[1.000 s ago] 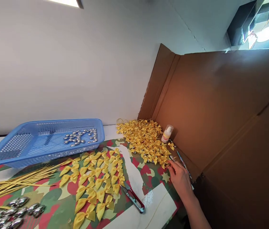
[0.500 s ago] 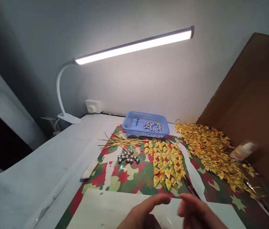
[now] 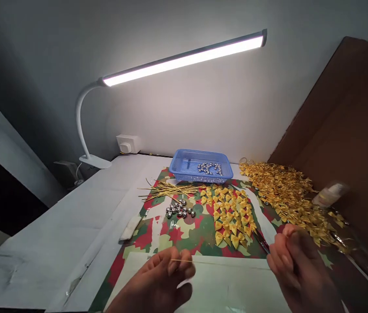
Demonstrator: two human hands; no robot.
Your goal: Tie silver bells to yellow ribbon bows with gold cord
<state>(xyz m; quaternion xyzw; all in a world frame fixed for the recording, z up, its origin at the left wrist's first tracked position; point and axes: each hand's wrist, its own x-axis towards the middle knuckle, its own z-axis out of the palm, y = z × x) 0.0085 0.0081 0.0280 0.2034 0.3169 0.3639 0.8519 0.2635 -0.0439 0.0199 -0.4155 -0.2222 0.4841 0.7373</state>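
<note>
My left hand [image 3: 160, 278] is closed over the white sheet, pinching one end of a thin gold cord [image 3: 229, 263]. The cord runs nearly straight across to my right hand [image 3: 301, 265], whose fingers are curled shut around its other end; the exact grip there is hidden. Beyond my hands, rows of small yellow ribbon bows [image 3: 232, 215] lie on the camouflage-patterned mat [image 3: 180, 237]. To their left sit several round silver bells [image 3: 180, 211], with a bundle of loose gold cords [image 3: 170, 190] behind them.
A blue basket [image 3: 200, 177] holding silver bells stands at the back. A large heap of gold bows [image 3: 284, 187] and a small bottle [image 3: 329, 194] are on the right by a cardboard panel [image 3: 343, 117]. Dark-handled tweezers or scissors [image 3: 261, 242] lie near my right hand. A lamp [image 3: 184, 61] hangs above.
My hands were close together with thumbs and fingers facing; now they are wide apart, the left moved left and the right moved right, with the gold cord visible between them.
</note>
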